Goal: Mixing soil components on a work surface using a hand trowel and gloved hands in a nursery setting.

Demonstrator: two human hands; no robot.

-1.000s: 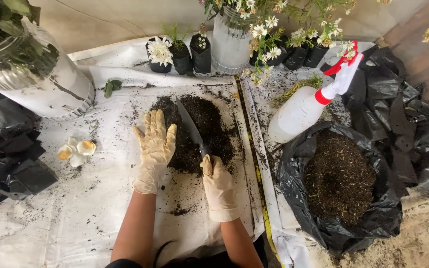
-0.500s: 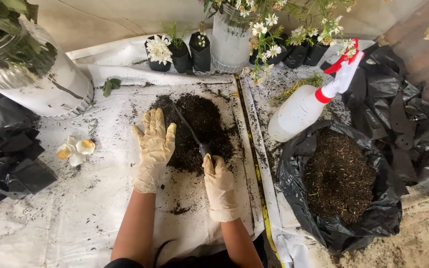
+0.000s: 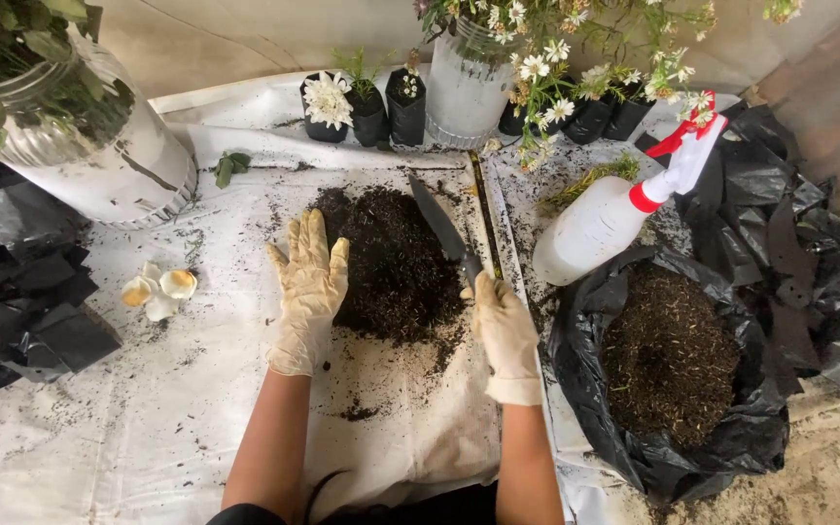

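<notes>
A heap of dark soil (image 3: 391, 258) lies on a white sheet (image 3: 177, 389). My left hand (image 3: 309, 284), in a cream glove, rests flat and spread against the heap's left edge. My right hand (image 3: 504, 329), also gloved, grips the handle of a narrow dark trowel (image 3: 442, 229), whose blade lies along the heap's right side, pointing away from me.
A white spray bottle (image 3: 603, 222) with a red trigger lies right of the heap, above a black bag of coarse brown mulch (image 3: 668, 352). Small black nursery bags with daisies (image 3: 362, 107) line the back. A big white pot (image 3: 99, 146) and eggshells (image 3: 159, 290) are at the left.
My right hand has carried the trowel from the middle of the heap to its right edge. The left hand has stayed flat at the left side.
</notes>
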